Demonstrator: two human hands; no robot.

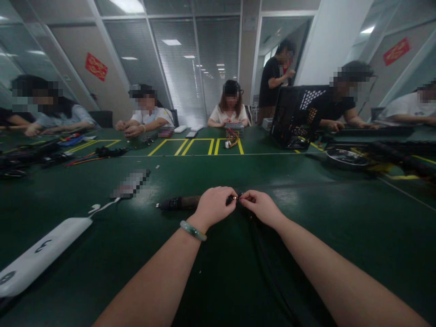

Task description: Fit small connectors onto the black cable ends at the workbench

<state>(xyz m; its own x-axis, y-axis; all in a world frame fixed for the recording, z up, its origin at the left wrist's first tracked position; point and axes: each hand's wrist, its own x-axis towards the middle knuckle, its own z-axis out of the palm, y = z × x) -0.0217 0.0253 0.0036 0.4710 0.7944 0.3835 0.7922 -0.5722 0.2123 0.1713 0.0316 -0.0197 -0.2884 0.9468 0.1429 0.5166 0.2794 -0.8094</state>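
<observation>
A dark, cylindrical powered screwdriver (185, 202) lies on the green table, its metal tip pointing left. My left hand (217, 206), with a pale green bangle at the wrist, covers its right part; whether the palm grips it is hidden. Between the left thumb and forefinger is a small dark piece (231, 199) with a brass-coloured end. My right hand (260, 206) is closed in a pinch right beside that end, and what its fingertips hold is too small to make out. A black cable (262, 254) runs from near the right fingers toward the table's near edge.
To the left lie a long white case (47, 252) marked 3 and a phone-like device (131, 184) joined by a white cord. Across the table (190, 175) are several people, cable bundles (102, 152), a black computer case (291, 118) and a round metal dish (347, 156).
</observation>
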